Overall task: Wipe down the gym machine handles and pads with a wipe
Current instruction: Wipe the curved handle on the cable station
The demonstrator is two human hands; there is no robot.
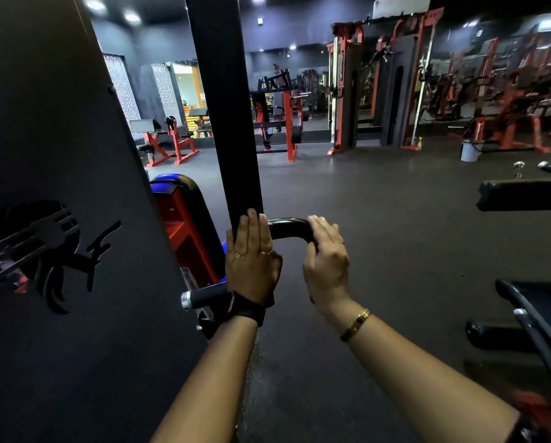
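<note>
- The handle (288, 227) sits at near centre, touching the right edge of a black upright post (226, 107).
- A dark panel (60, 187) with a cut-out emblem closes off the whole left side. A red frame (184, 231) with a blue-edged pad stands between the panel and the post.
- Open floor (379, 219) stretches right of and beyond the handle. A black pad (523, 195) and a dark rail (536, 330) border it at the right edge.
- Left hand (251, 260): fingers straight and together, laid flat over the handle's left end and against the post.
- Right hand (326, 260): fingers curled over the handle's right bend, gripping it.
- Both ends of the handle are covered by the hands; only the middle span shows.
- Whether a wipe lies under either palm cannot be told.
- A second grip (203, 297) with a chrome cap is partly hidden behind the left wrist.
- The far machines are blurred.
- The handle's long axis runs left to right, and its right end curves downward under the right hand.
</note>
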